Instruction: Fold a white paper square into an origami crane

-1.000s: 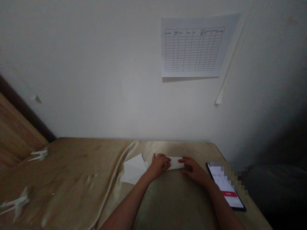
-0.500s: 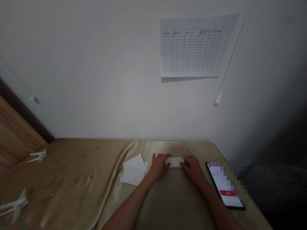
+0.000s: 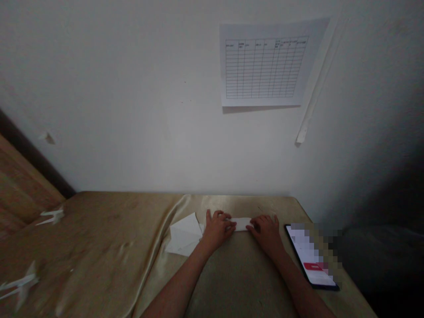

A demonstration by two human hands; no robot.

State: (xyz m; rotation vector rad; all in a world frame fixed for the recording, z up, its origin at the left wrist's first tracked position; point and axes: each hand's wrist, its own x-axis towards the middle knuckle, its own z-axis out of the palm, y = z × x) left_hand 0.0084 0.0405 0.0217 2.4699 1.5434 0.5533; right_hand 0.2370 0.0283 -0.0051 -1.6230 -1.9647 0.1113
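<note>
A narrow folded strip of white paper (image 3: pixel 241 224) lies crosswise on the brownish-gold cloth. Its left end is pinched between the thumb and fingers of my left hand (image 3: pixel 217 229). At the other end, my right hand (image 3: pixel 266 230) grips the strip in the same way, thumb on the near edge and fingertips on the far edge. Both ends of the strip are partly hidden under my fingers. Just left of my left wrist rest several loose white paper sheets (image 3: pixel 185 234), overlapping one another.
A phone (image 3: pixel 311 260) with a lit screen lies right of my right forearm. Folded white paper shapes (image 3: pixel 24 282) sit at the far left on the cloth-covered table (image 3: pixel 109 247). Behind it rises a white wall with a printed table sheet (image 3: pixel 265 66).
My left hand has shifted slightly left and my right-hand fingers have spread a little along the strip. The paper stays in about the same place.
</note>
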